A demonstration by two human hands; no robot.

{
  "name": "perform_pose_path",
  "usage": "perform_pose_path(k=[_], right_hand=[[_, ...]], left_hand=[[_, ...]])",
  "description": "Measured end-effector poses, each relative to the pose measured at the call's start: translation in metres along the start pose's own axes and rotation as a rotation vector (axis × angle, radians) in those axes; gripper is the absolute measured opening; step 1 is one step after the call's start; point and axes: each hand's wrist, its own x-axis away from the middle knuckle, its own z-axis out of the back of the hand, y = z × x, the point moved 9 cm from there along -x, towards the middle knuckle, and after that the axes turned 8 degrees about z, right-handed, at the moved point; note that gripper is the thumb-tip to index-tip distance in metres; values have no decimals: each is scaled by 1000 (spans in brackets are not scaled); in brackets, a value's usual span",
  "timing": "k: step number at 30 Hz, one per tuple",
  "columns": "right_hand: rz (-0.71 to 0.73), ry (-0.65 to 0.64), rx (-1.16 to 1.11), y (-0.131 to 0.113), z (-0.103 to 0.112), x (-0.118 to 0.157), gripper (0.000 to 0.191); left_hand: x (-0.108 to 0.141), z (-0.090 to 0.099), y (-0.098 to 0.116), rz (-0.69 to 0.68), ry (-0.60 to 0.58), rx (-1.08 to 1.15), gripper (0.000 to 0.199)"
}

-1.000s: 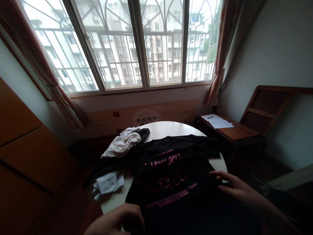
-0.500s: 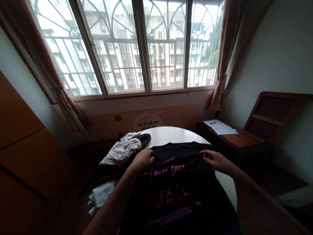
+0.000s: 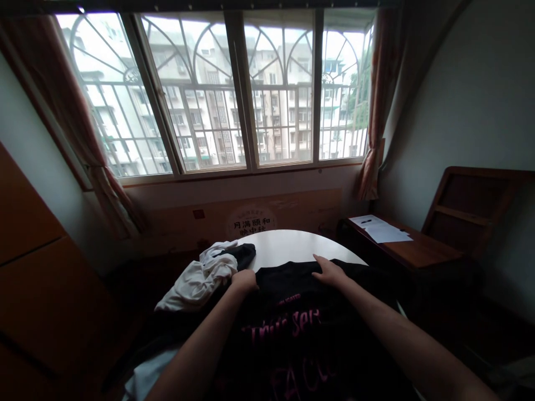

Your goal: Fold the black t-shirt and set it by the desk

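Note:
A black shirt [image 3: 288, 317] with pink lettering lies spread over a round white table [image 3: 292, 242], its neckline towards the window. My left hand [image 3: 246, 280] is closed at the shirt's upper left edge, beside the pile of clothes; its fingertips are mostly hidden. My right hand [image 3: 330, 272] rests near the collar on the upper right part of the shirt, thumb and fingers apart, with nothing held.
White and dark clothes [image 3: 194, 281] lie heaped at the table's left, with a pale cloth [image 3: 150, 373] lower down. On the right, a wooden bench [image 3: 422, 245] bears papers [image 3: 382, 228] and a pen. Behind stands a barred window [image 3: 280, 111] with curtains.
My right hand has moved left across the shirt towards the collar and its fingers have spread. My left hand has shifted slightly left and down. The view has tilted up a little.

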Motion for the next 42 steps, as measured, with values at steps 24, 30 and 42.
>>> perform_pose_path(k=[24,30,42], right_hand=[[-162,267,33,49,71,-139,35],[-90,42,-55,62,17,-138,60],[196,-37,-39,22,1,-102,68]], left_hand=[[-97,145,10,44,600,183,39],[-127,78,10,-113,457,135,68],[-95,58,14,-265,368,82,49]])
